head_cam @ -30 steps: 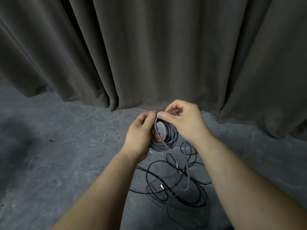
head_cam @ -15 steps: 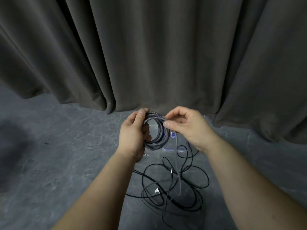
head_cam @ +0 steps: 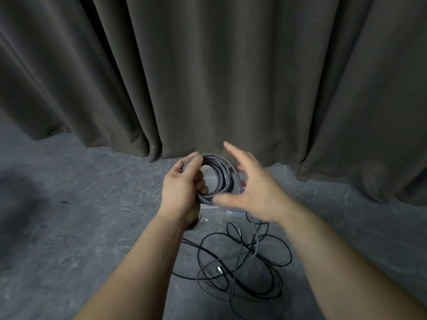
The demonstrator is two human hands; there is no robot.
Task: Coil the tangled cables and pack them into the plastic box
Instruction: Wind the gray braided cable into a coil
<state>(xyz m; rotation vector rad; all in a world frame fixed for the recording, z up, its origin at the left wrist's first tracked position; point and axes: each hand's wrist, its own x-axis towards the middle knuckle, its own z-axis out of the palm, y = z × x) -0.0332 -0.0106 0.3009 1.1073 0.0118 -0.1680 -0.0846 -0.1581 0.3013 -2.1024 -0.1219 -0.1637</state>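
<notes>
One coil [head_cam: 219, 179] (left hand [head_cam: 182, 190] grips).

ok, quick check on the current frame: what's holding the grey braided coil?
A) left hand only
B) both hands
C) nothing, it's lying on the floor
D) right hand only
A: the left hand has its grip curled around the grey braided coil, while the right hand is beside it with fingers spread and blurred, gripping nothing; the loose black cables lie on the floor.

Grey marbled stone floor [head_cam: 69, 227] carries a tangle of thin black cables [head_cam: 242, 271] near a clear plastic box [head_cam: 233, 210].
</notes>
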